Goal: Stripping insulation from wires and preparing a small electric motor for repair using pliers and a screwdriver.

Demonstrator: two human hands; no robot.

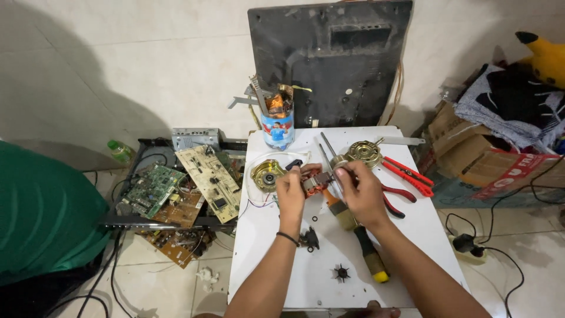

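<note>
1. the motor core [318, 181], a small block with copper-coloured windings, is held above the middle of the white table [412, 235], clear of the surface so both sides stay reachable.
2. the left hand [291, 191] is closed around the core's left side, fingers curled over it, steadying it.
3. the right hand [362, 191] grips the right side, fingertips pinched at the shaft end; what the fingertips press cannot be told.
4. a screwdriver [365, 247] with a black and yellow handle lies under the right wrist, pointing toward the near edge.
5. two round metal motor covers [266, 175] rest toward the far edge, one on each side of the hands.
6. red-handled pliers [406, 179] lie near the right edge.
7. a cylindrical tin [278, 126] with a blue printed label stands at the far left corner, holding tools upright.
8. a cardboard box [500, 168] with red print sits on the floor to the right; bare circuit boards [200, 176] are stacked to the left.
</note>
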